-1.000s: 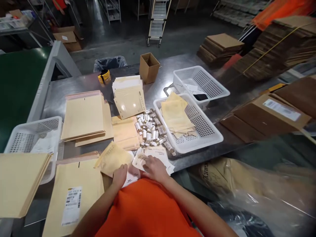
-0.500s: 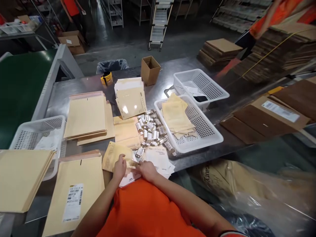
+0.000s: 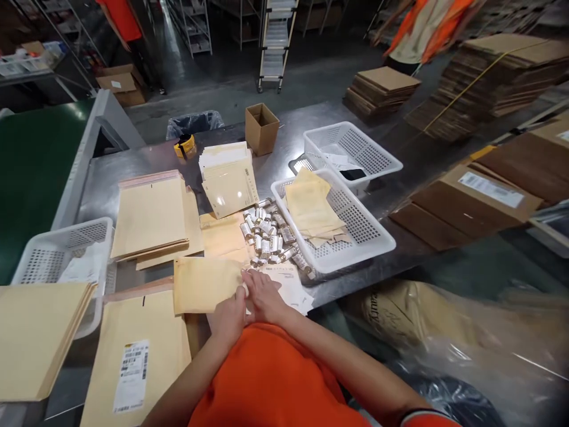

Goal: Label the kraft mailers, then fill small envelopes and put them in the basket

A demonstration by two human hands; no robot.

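Note:
A small yellow envelope [image 3: 202,286] lies sideways in front of my body, and both hands are at its right end. My left hand [image 3: 230,313] is closed on the lower right edge of it. My right hand [image 3: 263,295] presses its fingers on the same end, close to the left fingers; the fingertips partly overlap there. Behind the hands lies a heap of small labelled vials [image 3: 269,237]. White printed sheets [image 3: 288,287] lie under and to the right of my right hand. A yellow envelope sheet [image 3: 226,236] rests flat left of the vials.
A white basket [image 3: 373,252] holding yellow envelopes stands right of the vials, another basket [image 3: 391,165] behind it. Large padded envelopes [image 3: 151,213] are stacked on the left. A small carton [image 3: 262,133] and tape dispenser [image 3: 185,146] stand farther back. Beyond the table is a person [image 3: 420,29].
The envelope has swung flatter, with its printed side no longer seen. Both hands have come together at its right end. The person at the back right has moved left and turned.

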